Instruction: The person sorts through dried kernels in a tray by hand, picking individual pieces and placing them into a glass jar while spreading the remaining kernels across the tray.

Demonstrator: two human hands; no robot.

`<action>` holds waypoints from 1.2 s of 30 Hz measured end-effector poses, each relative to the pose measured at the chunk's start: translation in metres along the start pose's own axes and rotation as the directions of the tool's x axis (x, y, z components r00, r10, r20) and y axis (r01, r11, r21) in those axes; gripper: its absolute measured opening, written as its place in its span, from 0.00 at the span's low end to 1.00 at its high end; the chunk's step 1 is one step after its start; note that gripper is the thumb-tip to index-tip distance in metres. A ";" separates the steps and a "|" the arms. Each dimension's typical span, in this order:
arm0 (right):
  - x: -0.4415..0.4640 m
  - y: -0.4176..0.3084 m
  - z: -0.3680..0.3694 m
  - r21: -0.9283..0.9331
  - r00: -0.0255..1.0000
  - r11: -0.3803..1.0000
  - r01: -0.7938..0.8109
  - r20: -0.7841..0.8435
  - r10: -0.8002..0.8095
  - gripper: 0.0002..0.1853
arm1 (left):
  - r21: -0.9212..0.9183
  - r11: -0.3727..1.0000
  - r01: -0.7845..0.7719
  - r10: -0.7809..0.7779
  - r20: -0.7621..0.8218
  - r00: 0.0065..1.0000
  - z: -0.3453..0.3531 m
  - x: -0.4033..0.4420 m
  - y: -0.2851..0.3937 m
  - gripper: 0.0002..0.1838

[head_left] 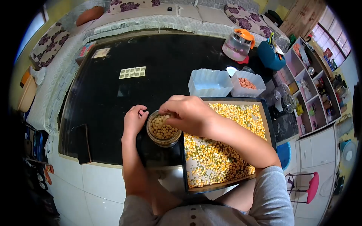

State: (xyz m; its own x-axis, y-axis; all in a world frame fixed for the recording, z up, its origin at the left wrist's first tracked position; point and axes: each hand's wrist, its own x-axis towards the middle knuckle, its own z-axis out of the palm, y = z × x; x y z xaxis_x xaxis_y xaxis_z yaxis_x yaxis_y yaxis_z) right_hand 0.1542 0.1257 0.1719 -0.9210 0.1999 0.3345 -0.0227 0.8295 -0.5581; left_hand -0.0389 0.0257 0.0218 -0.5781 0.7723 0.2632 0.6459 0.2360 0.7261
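A round glass jar [151, 138] of pale tan chickpeas [164, 130] stands at the table's near edge. My right hand [190, 115] reaches over its mouth from the right, fingers curled down at the chickpeas; whatever the fingertips hold is hidden. Just left of the jar, my left hand [134, 119] rests by the table with loosely bent fingers apart and nothing in it. Right of the jar lies a shallow dark-edged tray [268, 124]. Yellow corn kernels mixed with small green beans [222, 156] are spread across its pale bottom, partly under my right forearm.
Behind the tray stand a translucent plastic bin [209, 83] and a smaller one [258, 90] with pinkish nuts. An orange-lidded pitcher [237, 45] is farther back. A phone [83, 144] lies at the left edge, a printed card [132, 72] mid-table. Shelves [309, 83] flank the right.
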 end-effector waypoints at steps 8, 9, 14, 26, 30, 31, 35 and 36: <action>-0.078 0.033 0.009 -0.003 0.969 0.973 -0.233 0.079 0.232 0.05 | 0.028 1.000 -0.006 0.006 0.001 1.000 0.002 0.001 -0.003 0.08; -0.089 0.038 0.016 -0.012 0.957 0.965 -0.262 0.127 0.262 0.04 | 0.026 1.000 -0.004 0.004 -0.001 1.000 0.003 0.001 -0.003 0.08; -0.122 0.051 0.047 -0.047 0.937 0.959 -0.280 0.204 0.283 0.05 | 0.010 1.000 0.017 -0.017 0.004 1.000 0.002 0.000 -0.001 0.08; -0.127 0.047 0.055 -0.009 0.969 0.981 -0.193 0.155 0.192 0.03 | 0.029 1.000 0.004 -0.004 -0.004 1.000 0.001 0.000 0.000 0.08; -0.129 0.044 0.061 -0.126 0.949 0.977 -0.171 0.245 0.198 0.05 | 0.020 1.000 0.022 -0.022 0.004 1.000 0.000 0.001 0.002 0.08; -0.129 0.044 0.061 -0.126 0.949 0.977 -0.172 0.246 0.199 0.05 | 0.023 1.000 0.017 -0.017 -0.001 1.000 0.000 0.001 0.002 0.08; -0.126 0.047 0.052 -0.127 0.952 0.972 -0.197 0.211 0.221 0.05 | -0.001 0.999 0.035 -0.035 0.012 0.999 0.000 0.001 0.002 0.09; -0.122 0.048 0.047 -0.085 0.967 0.979 -0.185 0.160 0.197 0.04 | -0.001 0.999 0.037 -0.037 0.008 0.999 0.000 0.000 0.001 0.09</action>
State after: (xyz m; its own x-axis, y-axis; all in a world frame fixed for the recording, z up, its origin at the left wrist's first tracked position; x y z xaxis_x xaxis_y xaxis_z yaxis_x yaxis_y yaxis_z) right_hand 0.2473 0.1161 0.0685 -0.9574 0.2735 0.0924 0.1816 0.8193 -0.5439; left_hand -0.0385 0.0262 0.0224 -0.5973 0.7680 0.2311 0.6239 0.2639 0.7356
